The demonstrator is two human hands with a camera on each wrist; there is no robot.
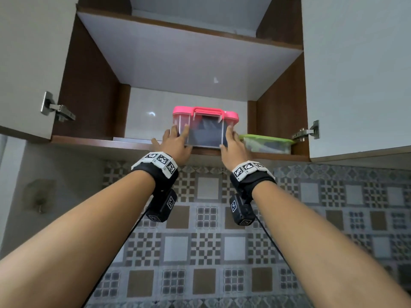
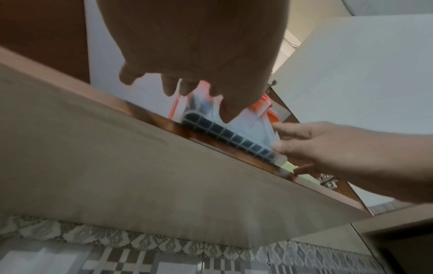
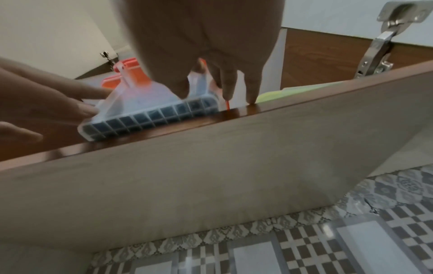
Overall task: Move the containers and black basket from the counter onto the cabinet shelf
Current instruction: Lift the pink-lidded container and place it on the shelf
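Observation:
A clear container with a pink lid and handle (image 1: 204,132) sits at the front edge of the lower cabinet shelf (image 1: 100,140), dark contents showing through its wall. My left hand (image 1: 175,141) grips its left front corner and my right hand (image 1: 231,143) grips its right front corner. In the left wrist view, the container's ribbed base (image 2: 234,137) slightly overhangs the brown shelf lip, and the right hand (image 2: 339,148) touches its far side. The right wrist view shows the same base (image 3: 150,118) on the lip. To its right a flat green-lidded container (image 1: 266,142) lies on the shelf.
Both white cabinet doors stand open, on metal hinges at the left (image 1: 55,107) and right (image 1: 309,131). An upper shelf (image 1: 189,54) spans the cabinet above. Below the cabinet is a patterned tiled wall (image 1: 206,241). Bare shelf shows left of the container.

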